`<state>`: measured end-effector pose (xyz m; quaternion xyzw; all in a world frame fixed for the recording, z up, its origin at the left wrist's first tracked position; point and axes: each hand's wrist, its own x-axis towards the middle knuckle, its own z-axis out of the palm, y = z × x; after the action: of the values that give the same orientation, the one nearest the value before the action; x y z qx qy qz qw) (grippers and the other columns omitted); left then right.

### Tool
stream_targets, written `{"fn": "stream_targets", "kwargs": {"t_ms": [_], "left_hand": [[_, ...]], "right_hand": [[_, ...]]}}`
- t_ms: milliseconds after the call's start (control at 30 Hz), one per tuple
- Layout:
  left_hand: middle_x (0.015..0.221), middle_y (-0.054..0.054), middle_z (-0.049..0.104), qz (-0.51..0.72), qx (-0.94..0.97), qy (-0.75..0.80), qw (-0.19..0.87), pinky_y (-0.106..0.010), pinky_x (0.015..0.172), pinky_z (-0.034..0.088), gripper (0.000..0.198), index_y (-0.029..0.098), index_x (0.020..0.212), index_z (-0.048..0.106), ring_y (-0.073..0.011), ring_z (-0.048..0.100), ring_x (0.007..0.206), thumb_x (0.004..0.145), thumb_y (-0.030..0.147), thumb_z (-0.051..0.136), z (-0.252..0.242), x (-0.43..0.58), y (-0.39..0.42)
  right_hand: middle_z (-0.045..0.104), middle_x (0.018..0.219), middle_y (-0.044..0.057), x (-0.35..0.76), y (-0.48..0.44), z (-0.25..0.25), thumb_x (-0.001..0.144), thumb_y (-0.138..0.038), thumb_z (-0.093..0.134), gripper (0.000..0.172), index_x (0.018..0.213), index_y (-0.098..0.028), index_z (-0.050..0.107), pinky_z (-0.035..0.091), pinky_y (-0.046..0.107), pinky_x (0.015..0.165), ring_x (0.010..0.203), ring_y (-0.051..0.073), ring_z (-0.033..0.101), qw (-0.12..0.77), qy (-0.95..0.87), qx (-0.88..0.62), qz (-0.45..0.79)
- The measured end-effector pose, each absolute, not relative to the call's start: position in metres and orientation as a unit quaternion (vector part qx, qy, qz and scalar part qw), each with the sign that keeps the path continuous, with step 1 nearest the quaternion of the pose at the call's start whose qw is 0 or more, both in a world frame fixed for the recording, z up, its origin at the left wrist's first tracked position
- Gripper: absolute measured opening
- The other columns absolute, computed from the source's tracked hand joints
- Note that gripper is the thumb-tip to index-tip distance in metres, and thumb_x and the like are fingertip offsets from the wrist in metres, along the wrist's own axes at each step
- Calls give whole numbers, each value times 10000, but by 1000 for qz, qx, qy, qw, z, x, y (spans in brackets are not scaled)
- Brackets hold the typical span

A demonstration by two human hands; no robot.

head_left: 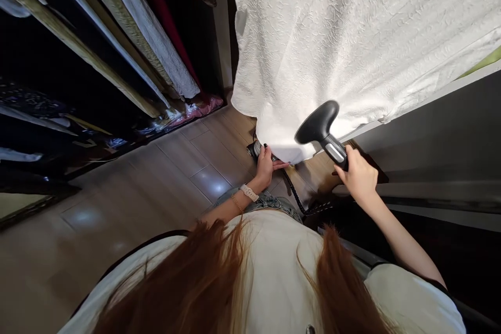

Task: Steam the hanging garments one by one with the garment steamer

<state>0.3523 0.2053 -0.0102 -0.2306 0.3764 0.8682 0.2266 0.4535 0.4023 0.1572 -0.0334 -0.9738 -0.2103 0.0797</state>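
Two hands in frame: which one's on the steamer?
The right hand, gripping the black steamer by its handle. The left hand, with a pale watch on its wrist, is at the white garment's lower edge instead.

Dim left, glare on floor

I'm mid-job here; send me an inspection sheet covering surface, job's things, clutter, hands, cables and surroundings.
Surface: floor with plank-like lines and bright reflections.
Job's things: white cloth, textured and hanging; black steamer in front of its lower part, contact unclear.
Clutter: dark object beside the left hand, too hidden to identify.
Hands: left hand at the cloth's lower edge, seemingly holding it; right hand grips the steamer's handle.
Cables: black cord below the cloth, ends hidden.
Surroundings: hanging clothes left; grey panel right.
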Motion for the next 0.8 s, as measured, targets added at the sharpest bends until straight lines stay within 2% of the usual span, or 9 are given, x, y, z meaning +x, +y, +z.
{"fn": "stream_targets", "kwargs": {"t_ms": [133, 367, 533, 600, 800], "left_hand": [[1143, -103, 667, 870, -226, 377, 224, -369, 774, 677, 436, 241, 1404, 460, -226, 749, 911, 1013, 414, 540, -8, 353, 205], [950, -59, 645, 871, -231, 379, 212, -379, 776, 675, 338, 225, 1289, 500, -227, 748, 852, 1012, 416, 538, -6, 353, 206], [967, -59, 632, 875, -231, 373, 204, -388, 766, 675, 329, 236, 1250, 508, -222, 746, 855, 999, 442, 555, -7, 352, 206], [988, -72, 644, 876, -227, 374, 203, -400, 775, 674, 319, 232, 1251, 503, -228, 747, 864, 1008, 434, 538, -8, 353, 205], [1100, -95, 683, 884, -206, 372, 195, -416, 821, 666, 338, 243, 1261, 503, -239, 742, 923, 999, 451, 548, -15, 351, 207]], "right_hand": [[675, 1023, 102, 457, 404, 149, 972, -384, 547, 468, 1357, -118, 527, 325, 309, 579, 817, 206, 612, 44, -977, 11, -206], [667, 1017, 110, 447, 417, 173, 966, -408, 568, 530, 1397, -111, 486, 285, 318, 553, 825, 228, 613, 138, -960, -76, -230], [676, 1020, 98, 455, 405, 154, 955, -370, 596, 474, 1354, -126, 528, 330, 308, 578, 814, 208, 622, 60, -975, -15, -214], [685, 1030, 102, 454, 405, 150, 951, -370, 601, 478, 1356, -124, 530, 330, 303, 580, 817, 211, 633, 55, -978, -16, -201], [710, 1066, 128, 436, 428, 169, 886, -411, 653, 558, 1359, -137, 539, 342, 304, 589, 826, 272, 669, 182, -960, -141, -162]]}}
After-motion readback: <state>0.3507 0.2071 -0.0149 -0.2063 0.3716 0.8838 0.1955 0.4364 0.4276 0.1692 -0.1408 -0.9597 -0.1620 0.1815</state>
